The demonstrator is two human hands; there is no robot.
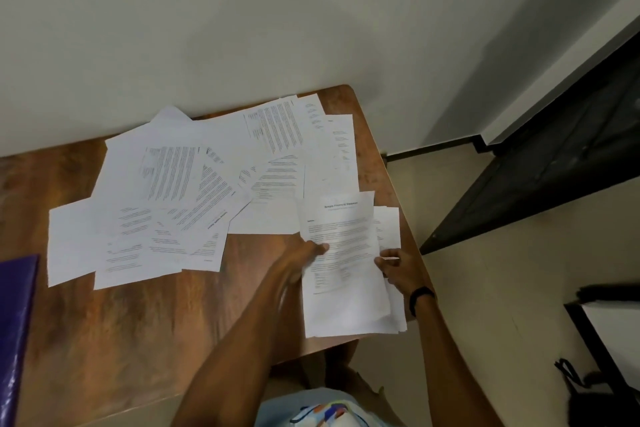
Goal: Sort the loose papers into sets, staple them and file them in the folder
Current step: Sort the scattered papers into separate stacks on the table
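On table (138, 322), hands (303, 258) (398, 269) gripping "Financial Statement" sheet (344, 246)

The papers (194, 184) are white, lined with rows of black and grey print. The tabletop (138, 322) is warm brown with a streaky wood grain, redder towards its far corner. The folder (17, 322) is glossy purple. The wall (242, 28) is off-white, the skirting (429, 147) black, the floor (502, 288) beige. The wristband (420, 298) is black. The clothing (322, 409) is pale blue with blue, orange and yellow patches.
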